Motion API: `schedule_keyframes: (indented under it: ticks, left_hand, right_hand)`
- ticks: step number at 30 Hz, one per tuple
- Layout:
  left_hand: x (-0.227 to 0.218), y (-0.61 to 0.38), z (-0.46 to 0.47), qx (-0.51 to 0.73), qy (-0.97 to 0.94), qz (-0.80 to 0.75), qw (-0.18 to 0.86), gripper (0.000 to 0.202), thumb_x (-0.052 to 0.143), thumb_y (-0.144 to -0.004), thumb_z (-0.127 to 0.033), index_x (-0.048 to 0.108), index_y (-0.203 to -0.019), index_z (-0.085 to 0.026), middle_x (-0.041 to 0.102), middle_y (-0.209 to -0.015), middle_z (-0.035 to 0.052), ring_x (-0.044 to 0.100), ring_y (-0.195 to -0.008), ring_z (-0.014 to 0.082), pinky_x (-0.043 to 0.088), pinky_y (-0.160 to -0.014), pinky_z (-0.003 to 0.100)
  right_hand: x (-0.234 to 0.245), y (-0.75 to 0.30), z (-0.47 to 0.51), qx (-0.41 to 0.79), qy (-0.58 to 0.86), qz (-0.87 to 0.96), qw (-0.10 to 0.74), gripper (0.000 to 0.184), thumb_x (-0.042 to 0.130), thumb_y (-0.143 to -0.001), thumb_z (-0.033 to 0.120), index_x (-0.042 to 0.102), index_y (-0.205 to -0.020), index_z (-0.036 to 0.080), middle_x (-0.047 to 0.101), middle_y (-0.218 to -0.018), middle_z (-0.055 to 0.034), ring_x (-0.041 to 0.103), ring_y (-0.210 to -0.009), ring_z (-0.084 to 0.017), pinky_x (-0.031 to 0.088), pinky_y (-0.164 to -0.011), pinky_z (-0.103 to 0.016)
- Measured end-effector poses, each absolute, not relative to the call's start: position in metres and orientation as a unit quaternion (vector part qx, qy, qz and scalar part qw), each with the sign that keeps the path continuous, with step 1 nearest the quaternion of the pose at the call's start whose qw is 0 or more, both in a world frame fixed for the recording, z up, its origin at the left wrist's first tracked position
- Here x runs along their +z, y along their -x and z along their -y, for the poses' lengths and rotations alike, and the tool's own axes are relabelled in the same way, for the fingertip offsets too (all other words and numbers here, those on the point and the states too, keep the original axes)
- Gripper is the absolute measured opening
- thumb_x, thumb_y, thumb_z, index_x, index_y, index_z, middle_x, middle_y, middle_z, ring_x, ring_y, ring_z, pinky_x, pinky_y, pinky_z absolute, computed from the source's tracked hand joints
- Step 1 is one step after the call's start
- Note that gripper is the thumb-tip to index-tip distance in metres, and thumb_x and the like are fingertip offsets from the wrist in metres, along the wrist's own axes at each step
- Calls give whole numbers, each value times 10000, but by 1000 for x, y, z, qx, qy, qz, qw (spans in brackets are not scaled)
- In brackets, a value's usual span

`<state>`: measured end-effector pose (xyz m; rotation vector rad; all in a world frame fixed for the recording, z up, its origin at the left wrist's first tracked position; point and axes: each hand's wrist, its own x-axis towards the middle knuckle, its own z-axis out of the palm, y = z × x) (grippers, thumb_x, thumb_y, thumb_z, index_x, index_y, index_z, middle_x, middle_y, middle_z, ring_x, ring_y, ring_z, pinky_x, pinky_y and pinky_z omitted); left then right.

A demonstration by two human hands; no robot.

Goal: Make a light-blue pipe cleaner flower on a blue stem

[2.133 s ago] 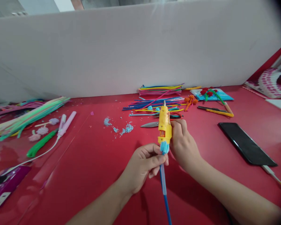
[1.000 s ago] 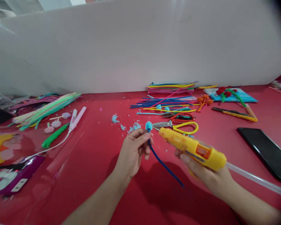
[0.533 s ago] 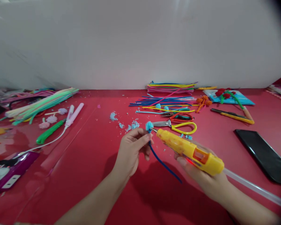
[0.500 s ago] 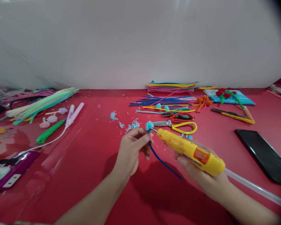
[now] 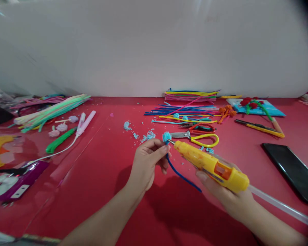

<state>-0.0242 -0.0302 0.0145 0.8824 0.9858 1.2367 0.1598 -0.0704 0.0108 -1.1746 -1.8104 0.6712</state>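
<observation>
My left hand [image 5: 146,163] pinches a dark blue pipe cleaner [image 5: 181,175] just below its fluffy light blue tip [image 5: 166,136], holding the tip up. My right hand [image 5: 226,196] grips a yellow glue gun [image 5: 210,166] with a clear glue stick [image 5: 279,205] trailing from its back. The gun's metal nozzle touches the blue tip from the right. Both hands hover over the red table [image 5: 113,191].
Scissors with yellow and red handles [image 5: 200,136] lie just behind the gun. Piles of coloured pipe cleaners [image 5: 187,109] sit at the back, a black phone [image 5: 292,171] at the right, a yellow cutter [image 5: 261,128], blue fluff scraps [image 5: 143,136], and a green tool [image 5: 58,145] and purple power strip [image 5: 17,182] at the left.
From upright at the pipe cleaner's tip, the glue gun tilted to lie pointing left, its nozzle meeting the tip my left hand raised. Over the last half second almost nothing moved.
</observation>
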Motion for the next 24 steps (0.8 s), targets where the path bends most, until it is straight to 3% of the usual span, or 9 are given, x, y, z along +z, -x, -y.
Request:
schedule_keyframes:
  ticks: [17, 24]
  left_hand:
    - [13, 25, 30, 539, -381, -412, 628, 151, 661, -718, -199, 548, -628, -154, 573, -513, -49, 473, -341, 56, 398, -280, 140]
    - [12, 26, 30, 540, -376, -416, 628, 147, 662, -719, -203, 547, -641, -155, 568, -507, -51, 471, -341, 58, 394, -277, 139]
  right_hand:
    - [14, -156, 70, 277, 490, 714, 417, 117, 534, -808, 278, 563, -711, 220, 601, -636, 2, 560, -524, -136, 442, -470, -220]
    - [7, -158, 70, 260, 490, 712, 431, 113, 551, -801, 270, 563, -702, 217, 626, -670, -4, 593, -568, -147, 453, -485, -214]
